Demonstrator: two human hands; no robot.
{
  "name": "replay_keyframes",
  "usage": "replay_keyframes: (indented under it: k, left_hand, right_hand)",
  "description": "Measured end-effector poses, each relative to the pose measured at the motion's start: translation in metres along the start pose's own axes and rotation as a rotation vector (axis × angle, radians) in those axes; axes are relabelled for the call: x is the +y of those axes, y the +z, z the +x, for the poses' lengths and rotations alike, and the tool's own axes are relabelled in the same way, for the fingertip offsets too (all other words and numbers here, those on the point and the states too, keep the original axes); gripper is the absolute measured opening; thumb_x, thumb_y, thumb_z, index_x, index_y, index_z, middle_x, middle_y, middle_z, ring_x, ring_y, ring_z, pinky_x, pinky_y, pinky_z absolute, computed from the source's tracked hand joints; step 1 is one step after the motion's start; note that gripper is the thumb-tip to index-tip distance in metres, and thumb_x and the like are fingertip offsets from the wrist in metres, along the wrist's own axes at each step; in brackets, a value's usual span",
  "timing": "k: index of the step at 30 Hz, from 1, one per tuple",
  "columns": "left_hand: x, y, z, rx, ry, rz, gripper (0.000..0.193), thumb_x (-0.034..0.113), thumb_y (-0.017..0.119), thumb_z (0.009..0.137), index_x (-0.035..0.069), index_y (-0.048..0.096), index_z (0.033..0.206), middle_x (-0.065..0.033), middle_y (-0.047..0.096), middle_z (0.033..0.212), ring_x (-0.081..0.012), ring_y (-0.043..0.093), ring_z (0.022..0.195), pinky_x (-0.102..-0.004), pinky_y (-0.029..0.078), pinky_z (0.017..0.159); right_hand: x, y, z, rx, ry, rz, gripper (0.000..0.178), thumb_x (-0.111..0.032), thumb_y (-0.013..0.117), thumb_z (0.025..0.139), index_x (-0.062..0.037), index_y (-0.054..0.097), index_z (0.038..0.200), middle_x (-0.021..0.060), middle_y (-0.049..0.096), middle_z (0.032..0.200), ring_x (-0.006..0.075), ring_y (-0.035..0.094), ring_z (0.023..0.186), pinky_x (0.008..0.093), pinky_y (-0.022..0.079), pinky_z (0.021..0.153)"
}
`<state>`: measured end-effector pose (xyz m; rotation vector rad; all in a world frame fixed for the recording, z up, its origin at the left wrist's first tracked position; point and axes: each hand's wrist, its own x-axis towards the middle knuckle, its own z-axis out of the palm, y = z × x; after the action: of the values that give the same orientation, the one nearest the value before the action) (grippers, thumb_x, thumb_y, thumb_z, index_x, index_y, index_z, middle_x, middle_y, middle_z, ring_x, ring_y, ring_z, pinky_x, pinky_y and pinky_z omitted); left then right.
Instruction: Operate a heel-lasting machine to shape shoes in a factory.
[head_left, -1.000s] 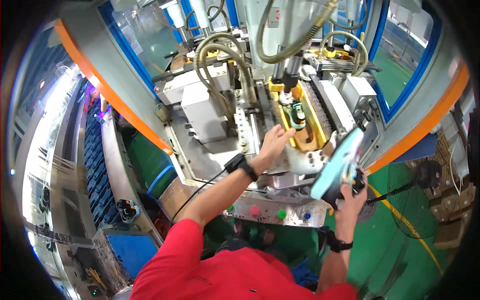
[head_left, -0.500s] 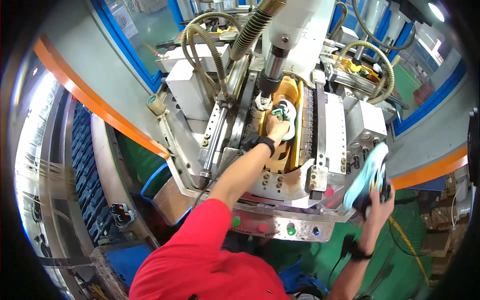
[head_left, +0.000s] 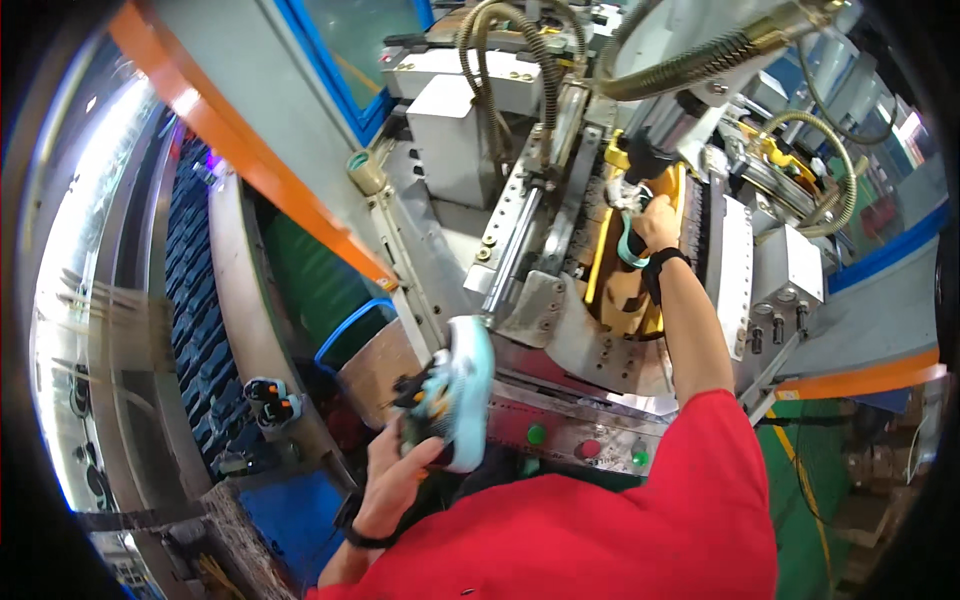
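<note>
My left hand point(head_left: 392, 480) is closed around a sneaker point(head_left: 468, 395) with a pale blue and white sole and a dark upper with orange bits, held tilted in front of the machine. My right hand point(head_left: 657, 224) reaches into the machine's pressing bay and grips another sneaker point(head_left: 629, 247), its teal edge showing. Most of that second sneaker is hidden behind my fingers and wrist. It lies between yellow side pads point(head_left: 600, 262), under a dark press head point(head_left: 655, 150) with whitish wrapping beside it.
On the left, a pair of sneakers point(head_left: 270, 402) sits by a dark ridged conveyor point(head_left: 200, 330). Orange-edged guards point(head_left: 250, 150) flank the machine. Ribbed hoses point(head_left: 700, 68) hang above. Coloured buttons point(head_left: 590, 449) line the front panel.
My left hand has left the bay and now holds a sneaker at the lower left. My right hand has swung from the right side into the bay. The view has turned left.
</note>
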<state>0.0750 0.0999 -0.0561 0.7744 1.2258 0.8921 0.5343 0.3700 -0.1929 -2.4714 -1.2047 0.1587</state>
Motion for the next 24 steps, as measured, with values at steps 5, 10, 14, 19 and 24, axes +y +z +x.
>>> replay_keyframes:
  k: [5, 10, 14, 19, 24]
  left_hand:
    - [-0.035, -0.054, -0.065, 0.359, 0.129, -0.279, 0.038, 0.006, 0.063, 0.09, -0.003, 0.052, 0.125, -0.0077, 0.063, 0.108, -0.0143, 0.065, 0.088, -0.0283, 0.054, 0.077]
    - [-0.084, -0.048, -0.109, 0.746, 0.123, -0.465, 0.021, 0.012, 0.057, 0.094, 0.001, 0.061, 0.111, -0.0048, 0.066, 0.1, -0.0142, 0.064, 0.088, -0.0279, 0.052, 0.07]
    - [-0.114, -0.034, -0.117, 0.701, 0.005, -0.565, 0.023, 0.018, 0.06, 0.094, 0.003, 0.062, 0.111, -0.0035, 0.066, 0.102, -0.015, 0.064, 0.091, -0.0302, 0.051, 0.08]
    - [-0.153, -0.015, -0.167, 0.747, 0.102, -0.177, 0.026, 0.018, 0.059, 0.096, -0.003, 0.062, 0.111, -0.0042, 0.066, 0.103, -0.0143, 0.064, 0.089, -0.032, 0.052, 0.078]
    - [-0.213, -0.021, -0.208, 0.933, 0.024, -0.799, 0.025, 0.015, 0.066, 0.09, -0.004, 0.062, 0.105, -0.0085, 0.064, 0.097, -0.0173, 0.063, 0.082, -0.0328, 0.054, 0.07]
  right_hand:
    - [-0.002, 0.021, -0.006, 0.017, -0.033, -0.007, 0.049, -0.021, 0.059, 0.082, 0.0073, 0.036, 0.116, 0.0281, 0.067, 0.091, 0.0412, 0.068, 0.085, 0.0466, 0.056, 0.074]
    - [-0.054, -0.068, -0.183, -0.142, -0.485, 0.56, 0.04, -0.007, 0.059, 0.087, 0.0081, 0.054, 0.123, 0.025, 0.063, 0.111, 0.0359, 0.064, 0.099, 0.0398, 0.05, 0.088]
    - [-0.026, -0.044, -0.332, -0.374, -0.796, 0.557, 0.018, -0.003, 0.058, 0.087, -0.0008, 0.063, 0.104, 0.0169, 0.065, 0.099, 0.0299, 0.063, 0.095, 0.0383, 0.049, 0.082]
    - [0.027, 0.112, -0.373, -0.444, -1.149, 0.433, 0.018, -0.009, 0.057, 0.083, -0.0032, 0.062, 0.099, 0.0174, 0.059, 0.097, 0.0378, 0.055, 0.096, 0.0456, 0.045, 0.086]
    - [0.042, 0.142, -0.359, -0.392, -1.215, 0.383, 0.014, -0.006, 0.053, 0.087, 0.0002, 0.061, 0.097, 0.0206, 0.058, 0.095, 0.0389, 0.055, 0.095, 0.0463, 0.043, 0.087]
